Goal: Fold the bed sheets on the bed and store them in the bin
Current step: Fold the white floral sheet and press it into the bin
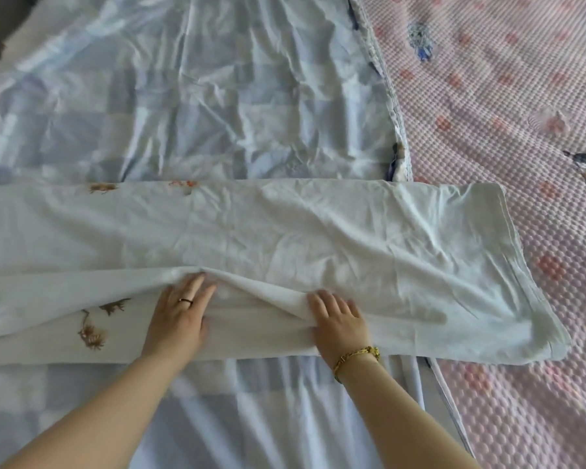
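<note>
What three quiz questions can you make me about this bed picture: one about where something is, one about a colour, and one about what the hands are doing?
1. Where does the white sheet lie?
A) on the blue checked sheet
B) in a bin
C) on the floor

2. What colour is the bumpy bedspread at the right?
A) green
B) pink
C) black

3. What are the two hands doing?
A) both rest on the white sheet
B) both wave in the air
C) one holds a cup

Answers:
1 A, blue checks show above and below it.
2 B, its bumps are pink.
3 A, the left hand and the right hand lie on its fold.
</note>
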